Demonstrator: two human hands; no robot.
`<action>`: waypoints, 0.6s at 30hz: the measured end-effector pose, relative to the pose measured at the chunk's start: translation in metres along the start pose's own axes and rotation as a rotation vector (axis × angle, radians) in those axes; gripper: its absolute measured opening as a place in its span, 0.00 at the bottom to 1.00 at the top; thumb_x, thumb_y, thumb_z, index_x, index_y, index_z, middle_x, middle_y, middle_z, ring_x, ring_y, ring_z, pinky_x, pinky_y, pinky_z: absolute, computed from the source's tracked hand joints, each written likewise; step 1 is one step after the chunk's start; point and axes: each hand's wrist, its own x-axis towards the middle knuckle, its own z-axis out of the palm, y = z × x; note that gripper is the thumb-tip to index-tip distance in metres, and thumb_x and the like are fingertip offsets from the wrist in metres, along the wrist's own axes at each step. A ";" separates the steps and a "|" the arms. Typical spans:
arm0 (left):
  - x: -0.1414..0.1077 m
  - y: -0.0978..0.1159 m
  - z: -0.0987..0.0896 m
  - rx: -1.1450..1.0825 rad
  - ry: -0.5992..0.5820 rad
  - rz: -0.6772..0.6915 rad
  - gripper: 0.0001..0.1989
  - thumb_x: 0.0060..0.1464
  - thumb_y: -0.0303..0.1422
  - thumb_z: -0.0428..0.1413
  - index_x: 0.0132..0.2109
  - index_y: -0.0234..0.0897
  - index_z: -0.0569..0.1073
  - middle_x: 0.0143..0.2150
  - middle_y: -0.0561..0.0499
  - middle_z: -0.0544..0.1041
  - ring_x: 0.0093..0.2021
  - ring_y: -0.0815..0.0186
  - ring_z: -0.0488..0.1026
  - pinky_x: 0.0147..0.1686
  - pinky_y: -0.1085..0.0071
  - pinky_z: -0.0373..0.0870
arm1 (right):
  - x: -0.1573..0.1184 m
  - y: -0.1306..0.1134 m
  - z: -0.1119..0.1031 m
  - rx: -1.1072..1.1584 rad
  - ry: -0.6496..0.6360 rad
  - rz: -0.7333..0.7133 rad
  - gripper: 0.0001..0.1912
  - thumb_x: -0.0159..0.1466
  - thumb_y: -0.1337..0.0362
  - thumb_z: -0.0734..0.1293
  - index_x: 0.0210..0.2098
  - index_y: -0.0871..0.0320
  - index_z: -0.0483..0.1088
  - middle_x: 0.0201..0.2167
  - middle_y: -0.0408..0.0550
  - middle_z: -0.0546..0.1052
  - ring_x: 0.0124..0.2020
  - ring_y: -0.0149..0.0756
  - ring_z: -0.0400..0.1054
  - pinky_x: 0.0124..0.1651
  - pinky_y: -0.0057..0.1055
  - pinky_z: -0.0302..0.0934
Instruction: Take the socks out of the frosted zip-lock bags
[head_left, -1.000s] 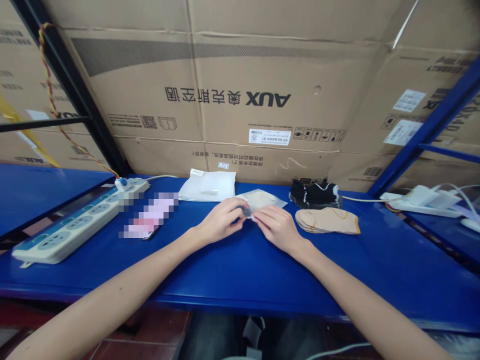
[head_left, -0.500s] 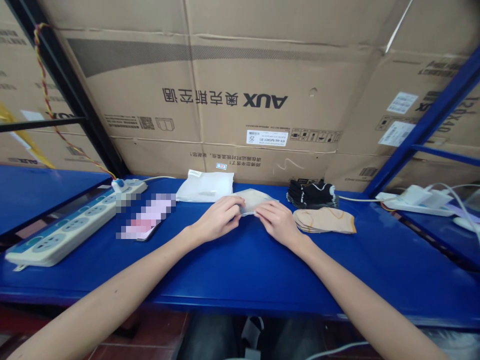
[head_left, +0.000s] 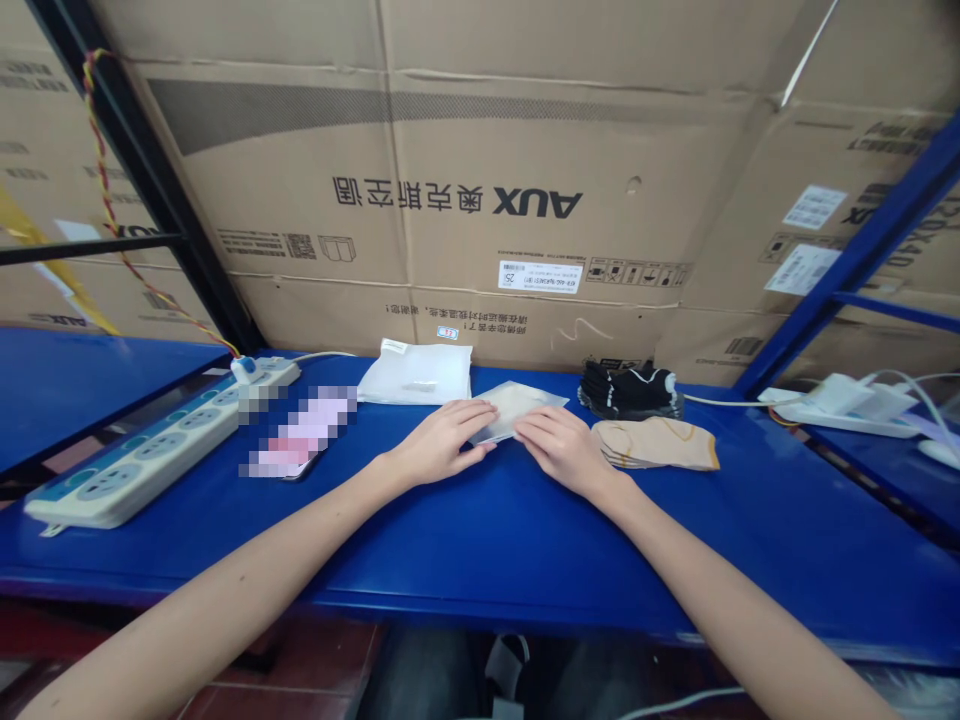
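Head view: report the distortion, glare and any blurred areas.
In the head view, wide-angle distortion bows the front edge of the blue steel shelf and tilts the blue rack upright; a pixelated mosaic patch hides what lies left of the hands; a pale sheen lies across the clear plastic bag; the left hand and right hand look sharp, without obvious motion blur.

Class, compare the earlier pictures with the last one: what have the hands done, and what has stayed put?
The left hand and right hand have opened out of their pinch on the translucent plastic bag, which now lies flat on the blue bench. The left hand has drawn back leftward from it; the right hand's fingers rest at its edge. The beige socks and black fabric bundle stayed where they were.
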 end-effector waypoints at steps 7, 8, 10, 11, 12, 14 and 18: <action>-0.004 -0.006 0.006 0.030 -0.061 0.020 0.18 0.66 0.31 0.46 0.59 0.35 0.69 0.58 0.42 0.73 0.58 0.56 0.70 0.57 0.55 0.69 | -0.001 -0.003 0.002 0.073 -0.045 0.011 0.10 0.67 0.66 0.63 0.43 0.57 0.76 0.40 0.52 0.80 0.42 0.41 0.72 0.46 0.40 0.68; -0.004 -0.006 0.007 0.032 -0.060 0.019 0.18 0.66 0.31 0.46 0.59 0.36 0.69 0.58 0.42 0.73 0.58 0.57 0.70 0.57 0.55 0.69 | -0.002 -0.003 0.003 0.083 -0.043 0.017 0.10 0.67 0.65 0.64 0.43 0.57 0.76 0.39 0.52 0.80 0.42 0.41 0.72 0.46 0.39 0.68; -0.003 -0.005 0.007 0.038 -0.057 0.021 0.18 0.67 0.32 0.46 0.59 0.36 0.69 0.58 0.42 0.73 0.58 0.57 0.71 0.57 0.56 0.69 | -0.002 -0.004 0.004 0.086 -0.031 0.024 0.09 0.67 0.65 0.64 0.42 0.56 0.76 0.38 0.51 0.80 0.41 0.40 0.72 0.44 0.38 0.68; -0.003 -0.004 0.007 0.044 -0.054 0.027 0.17 0.67 0.32 0.46 0.59 0.36 0.69 0.57 0.42 0.74 0.58 0.57 0.71 0.57 0.56 0.69 | -0.002 -0.004 0.005 0.082 -0.026 0.031 0.09 0.67 0.65 0.64 0.41 0.56 0.77 0.37 0.51 0.80 0.40 0.40 0.72 0.43 0.37 0.68; -0.003 -0.004 0.006 0.051 -0.049 0.036 0.17 0.67 0.32 0.45 0.59 0.36 0.70 0.57 0.42 0.74 0.58 0.57 0.71 0.57 0.56 0.69 | -0.002 -0.005 0.005 0.074 -0.020 0.037 0.09 0.67 0.66 0.64 0.40 0.56 0.77 0.37 0.50 0.80 0.40 0.39 0.72 0.43 0.37 0.68; -0.002 -0.003 0.006 0.065 -0.035 0.053 0.17 0.68 0.33 0.44 0.58 0.36 0.70 0.57 0.43 0.74 0.57 0.57 0.72 0.56 0.57 0.70 | -0.001 -0.005 0.005 0.055 -0.009 0.050 0.09 0.67 0.66 0.64 0.38 0.56 0.77 0.36 0.50 0.80 0.39 0.39 0.72 0.42 0.36 0.68; -0.001 -0.004 0.006 0.099 0.004 0.078 0.18 0.68 0.31 0.43 0.57 0.32 0.70 0.56 0.41 0.74 0.56 0.56 0.72 0.56 0.57 0.71 | 0.003 -0.004 0.003 0.013 0.023 0.050 0.09 0.67 0.66 0.64 0.37 0.56 0.77 0.36 0.49 0.81 0.38 0.38 0.72 0.42 0.35 0.67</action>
